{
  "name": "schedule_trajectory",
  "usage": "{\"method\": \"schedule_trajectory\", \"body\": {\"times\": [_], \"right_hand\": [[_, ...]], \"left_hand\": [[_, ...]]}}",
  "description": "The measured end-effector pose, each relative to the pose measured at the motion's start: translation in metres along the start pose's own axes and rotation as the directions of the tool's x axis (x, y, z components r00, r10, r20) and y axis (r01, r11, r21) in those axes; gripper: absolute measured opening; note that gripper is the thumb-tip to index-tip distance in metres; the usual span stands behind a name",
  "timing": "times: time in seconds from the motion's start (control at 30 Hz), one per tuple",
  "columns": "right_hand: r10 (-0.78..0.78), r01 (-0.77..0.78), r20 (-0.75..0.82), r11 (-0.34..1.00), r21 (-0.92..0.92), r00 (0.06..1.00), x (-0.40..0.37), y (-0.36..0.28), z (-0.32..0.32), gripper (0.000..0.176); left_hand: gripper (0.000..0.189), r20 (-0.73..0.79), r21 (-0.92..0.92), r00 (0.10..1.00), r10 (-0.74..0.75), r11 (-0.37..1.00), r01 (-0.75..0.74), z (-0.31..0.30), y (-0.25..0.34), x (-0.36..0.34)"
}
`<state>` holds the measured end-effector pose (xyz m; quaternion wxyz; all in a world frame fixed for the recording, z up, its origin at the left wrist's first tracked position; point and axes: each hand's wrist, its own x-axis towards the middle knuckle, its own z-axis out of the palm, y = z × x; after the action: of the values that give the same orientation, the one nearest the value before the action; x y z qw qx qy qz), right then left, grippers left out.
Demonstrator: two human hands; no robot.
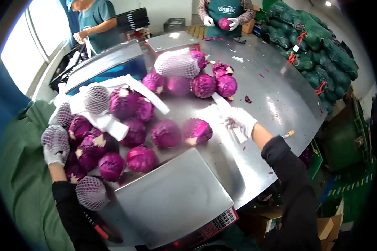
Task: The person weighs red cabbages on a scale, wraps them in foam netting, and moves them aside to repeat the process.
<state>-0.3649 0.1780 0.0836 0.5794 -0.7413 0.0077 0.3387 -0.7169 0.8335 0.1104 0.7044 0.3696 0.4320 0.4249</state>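
At the left edge of the table, my left hand [53, 155], in a white glove, grips a red cabbage in a white foam net [55, 139]. My right hand [241, 121], also gloved, is closed on a flat white foam net sleeve [223, 105] over the right half of the table. Bare red cabbages [166, 134] lie between my hands, several heaped near the left one. Other netted cabbages [95, 99] rest at the left, and one netted cabbage [91, 193] sits below my left hand. More white net sleeves [113, 125] lie across the heap.
A weighing scale [176, 201] stands in front of me; a second scale [171, 41] is at the back. Across the metal table [272, 96], one person [224, 19] holds a cabbage; another person [97, 25] stands back left. Green net sacks [310, 46] are piled right.
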Motion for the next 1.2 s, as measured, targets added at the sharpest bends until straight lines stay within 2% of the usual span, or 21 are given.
{"method": "schedule_trajectory", "body": {"times": [0.03, 0.1, 0.17, 0.2, 0.23, 0.27, 0.33, 0.4, 0.47, 0.63, 0.67, 0.73, 0.83, 0.9, 0.93, 0.97, 1.0, 1.07, 1.1, 1.13, 1.2], "right_hand": [[-0.152, 0.149, -0.076, 0.988, -0.047, 0.985, 0.027, 0.004, -0.022, 0.016], [-0.305, 0.239, -0.24, 0.933, -0.268, 0.922, 0.065, -0.011, -0.046, 0.024], [-0.376, 0.142, -0.462, 0.874, -0.464, 0.803, 0.065, -0.05, -0.039, 0.058], [-0.571, 0.024, -0.54, 0.7, -0.713, 0.619, 0.111, -0.042, -0.052, 0.068], [-0.613, 0.001, -0.394, 0.541, -0.841, 0.685, 0.101, -0.066, -0.04, 0.074], [-0.817, 0.083, -0.238, 0.327, -0.941, 0.525, 0.123, -0.064, -0.03, 0.074], [-0.773, 0.343, 0.062, 0.207, -0.916, 0.632, 0.141, -0.079, -0.001, 0.09], [-0.563, 0.172, 0.042, 0.179, -0.969, 0.826, 0.142, -0.091, 0.026, 0.111], [-0.518, 0.077, -0.034, 0.192, -0.978, 0.855, 0.154, -0.094, 0.034, 0.124], [-0.741, 0.158, -0.012, 0.159, -0.975, 0.671, 0.136, -0.06, 0.044, 0.112], [-0.731, 0.19, -0.013, 0.194, -0.962, 0.682, 0.131, -0.049, 0.048, 0.111], [-0.84, 0.335, 0.121, 0.076, -0.939, 0.529, 0.122, -0.028, 0.05, 0.11], [-0.878, 0.477, 0.227, 0.001, -0.879, 0.421, 0.102, -0.021, 0.045, 0.109], [-0.903, 0.516, 0.175, 0.059, -0.855, 0.392, 0.072, -0.027, 0.041, 0.108], [-0.933, 0.551, 0.13, 0.083, -0.831, 0.336, 0.054, -0.032, 0.04, 0.108], [-0.922, 0.632, 0.081, 0.193, -0.751, 0.379, 0.035, -0.041, 0.039, 0.106], [-0.935, 0.674, 0.035, 0.229, -0.702, 0.354, 0.02, -0.046, 0.041, 0.094], [-0.712, 0.721, 0.115, 0.685, -0.105, 0.693, -0.035, -0.065, 0.052, 0.085], [-0.666, 0.68, 0.143, 0.728, -0.087, 0.732, -0.05, -0.056, 0.06, 0.078], [-0.56, 0.617, 0.258, 0.708, -0.345, 0.787, -0.104, -0.08, 0.065, 0.081], [-0.485, 0.585, 0.406, 0.794, -0.166, 0.774, -0.13, -0.05, 0.093, 0.088]], "left_hand": [[0.047, -0.058, -0.076, 0.998, -0.02, 0.997, 0.016, -0.009, -0.003, 0.009], [0.055, -0.021, 0.136, 1.0, 0.011, 0.991, -0.008, -0.011, -0.003, 0.004], [0.059, -0.057, 0.353, 0.998, 0.011, 0.936, 0.01, -0.025, -0.003, 0.008], [0.06, -0.088, 0.418, 0.995, -0.046, 0.905, 0.079, -0.035, 0.001, 0.01], [0.054, -0.141, 0.558, 0.99, 0.021, 0.828, 0.062, -0.031, 0.003, -0.009], [0.05, -0.121, 0.674, 0.992, 0.043, 0.737, 0.05, -0.03, 0.008, -0.016], [0.047, -0.081, 0.864, 0.994, 0.074, 0.502, 0.033, -0.031, 0.018, -0.03], [0.045, -0.08, 0.878, 0.985, 0.153, 0.478, -0.003, -0.021, 0.013, -0.052], [0.044, -0.069, 0.886, 0.988, 0.142, 0.464, -0.005, -0.02, 0.018, -0.067], [0.042, 0.065, 0.87, 0.998, 0.001, 0.49, -0.057, -0.038, 0.008, -0.105], [0.039, 0.026, 0.905, 0.996, 0.088, 0.421, -0.061, -0.05, 0.002, -0.103], [0.035, 0.035, 0.918, 0.99, 0.138, 0.388, -0.086, -0.046, -0.007, -0.125], [0.034, 0.041, 0.93, 0.978, 0.204, 0.351, -0.112, -0.061, -0.01, -0.13], [0.037, 0.138, 0.935, 0.912, 0.387, 0.253, -0.249, -0.069, -0.013, -0.13], [0.038, 0.221, 0.909, 0.822, 0.525, 0.194, -0.368, -0.074, -0.019, -0.125], [0.039, 0.297, 0.873, 0.704, 0.645, 0.115, -0.473, -0.08, -0.021, -0.122], [0.04, 0.332, 0.827, 0.726, 0.602, 0.184, -0.531, -0.066, -0.019, -0.139], [0.042, 0.419, 0.717, 0.751, 0.51, 0.321, -0.619, -0.001, -0.022, -0.205], [0.042, 0.512, 0.63, 0.718, 0.473, 0.362, -0.687, 0.023, -0.03, -0.232], [0.042, 0.604, 0.531, 0.668, 0.436, 0.406, -0.744, 0.046, -0.041, -0.263], [0.05, 0.755, 0.472, 0.595, 0.275, 0.401, -0.785, 0.082, -0.053, -0.341]]}}
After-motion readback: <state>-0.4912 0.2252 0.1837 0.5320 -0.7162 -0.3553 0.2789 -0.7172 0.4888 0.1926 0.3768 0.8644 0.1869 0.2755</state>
